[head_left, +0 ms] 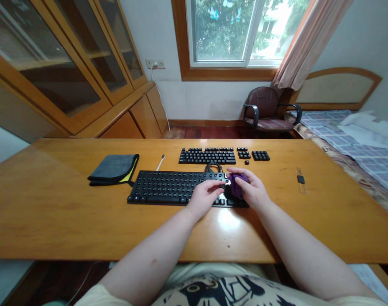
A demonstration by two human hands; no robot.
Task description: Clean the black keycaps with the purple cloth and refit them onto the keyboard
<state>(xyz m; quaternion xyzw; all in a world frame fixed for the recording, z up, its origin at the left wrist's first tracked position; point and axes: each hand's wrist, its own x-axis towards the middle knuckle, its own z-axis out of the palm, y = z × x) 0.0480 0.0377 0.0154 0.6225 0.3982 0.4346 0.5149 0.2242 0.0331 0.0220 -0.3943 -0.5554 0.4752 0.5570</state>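
A black keyboard (168, 187) lies on the desk in front of me, its upper keys stripped to switches, with some keycaps left along its bottom row. My right hand (253, 189) is closed around a crumpled, soft-looking purple wad (238, 185) over the keyboard's right end. Over the same end, my left hand (206, 196) is curled, thumb and forefinger close together beside the wad. Something small and dark may be between those fingertips, but I cannot make it out. Behind the keyboard lies a coiled black cable (214, 167).
Removed keycaps stand in blocks behind the keyboard: a large group (207, 156), a smaller cluster (244, 154) and a number-pad group (261, 155). A folded grey cloth (114, 168) and a white brush (161, 162) lie left. A wire keycap puller (300, 179) rests right on the desk (69, 221).
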